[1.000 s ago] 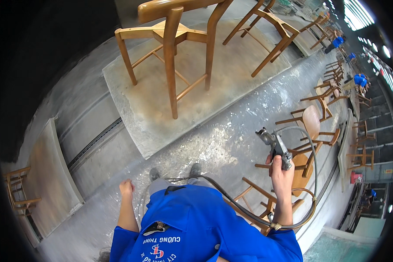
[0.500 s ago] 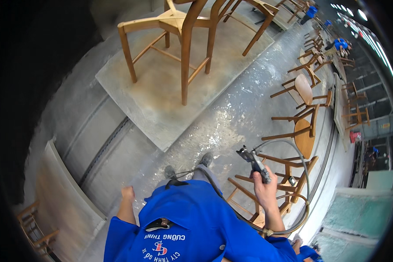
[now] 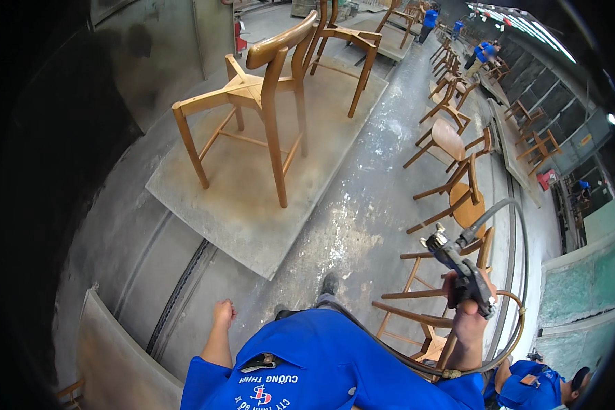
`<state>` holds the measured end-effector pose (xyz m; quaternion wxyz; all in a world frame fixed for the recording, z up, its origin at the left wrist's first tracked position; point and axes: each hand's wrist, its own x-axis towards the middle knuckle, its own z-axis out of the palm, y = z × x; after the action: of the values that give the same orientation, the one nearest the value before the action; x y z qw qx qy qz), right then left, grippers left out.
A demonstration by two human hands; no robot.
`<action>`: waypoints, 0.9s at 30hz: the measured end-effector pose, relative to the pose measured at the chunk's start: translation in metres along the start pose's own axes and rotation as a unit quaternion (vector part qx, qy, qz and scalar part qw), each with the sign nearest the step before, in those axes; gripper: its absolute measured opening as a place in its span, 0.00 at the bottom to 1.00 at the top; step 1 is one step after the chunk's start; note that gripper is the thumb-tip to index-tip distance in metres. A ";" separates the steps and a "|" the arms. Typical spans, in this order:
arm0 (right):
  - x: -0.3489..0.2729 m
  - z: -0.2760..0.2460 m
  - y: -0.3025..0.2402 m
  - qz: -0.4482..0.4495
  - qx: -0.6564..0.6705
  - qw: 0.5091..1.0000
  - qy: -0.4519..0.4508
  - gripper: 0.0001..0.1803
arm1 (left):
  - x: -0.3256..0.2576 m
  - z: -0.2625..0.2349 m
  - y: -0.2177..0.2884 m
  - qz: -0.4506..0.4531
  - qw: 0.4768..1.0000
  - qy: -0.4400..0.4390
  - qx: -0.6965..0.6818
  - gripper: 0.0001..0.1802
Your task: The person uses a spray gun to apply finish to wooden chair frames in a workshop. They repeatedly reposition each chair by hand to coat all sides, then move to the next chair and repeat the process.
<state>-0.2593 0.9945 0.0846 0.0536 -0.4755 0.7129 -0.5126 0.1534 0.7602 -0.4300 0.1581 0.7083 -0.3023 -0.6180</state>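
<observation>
A dark metal spray gun [image 3: 462,272] is gripped in my right hand [image 3: 473,316], raised at my right side with its nozzle end pointing up and to the left. From it a grey hose [image 3: 524,236] loops out to the right and back toward my forearm. My left hand [image 3: 224,312] hangs low at my left, fingers curled in with nothing seen in them. Ahead, a brown wooden chair frame [image 3: 270,130] without a seat panel, its cross braces paler, stands on a large flat board [image 3: 253,242]. Neither hand touches it.
Behind that chair stands a second chair [image 3: 362,41]. Along the right runs a row of wooden chairs [image 3: 468,205], the nearest close to my right arm. A chain track [image 3: 184,287] crosses the floor beside another board [image 3: 126,348]. A co-worker in blue [image 3: 536,384] is at lower right; others are farther off.
My right hand and the spray gun have moved right and up, closer to the camera. The view has tilted up, showing more of the chairs ahead. The co-worker at lower right shows more.
</observation>
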 end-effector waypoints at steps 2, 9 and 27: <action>0.000 -0.005 -0.011 -0.001 0.005 0.999 0.034 0.46 | 0.004 0.014 0.017 0.027 1.000 -0.008 -0.010 0.08; 0.023 -0.027 -0.040 -0.007 -0.042 0.999 0.002 0.46 | 0.018 0.027 -0.009 -0.002 0.999 -0.020 0.028 0.11; 0.223 -0.001 -0.179 -0.092 -0.111 0.987 -0.069 0.44 | 0.046 0.031 -0.039 -0.133 0.988 0.028 -0.073 0.12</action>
<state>-0.2688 0.8283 0.3169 0.0022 -0.5766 0.7128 -0.3993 0.1346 0.7664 -0.4947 0.1344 0.7460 -0.1546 -0.6337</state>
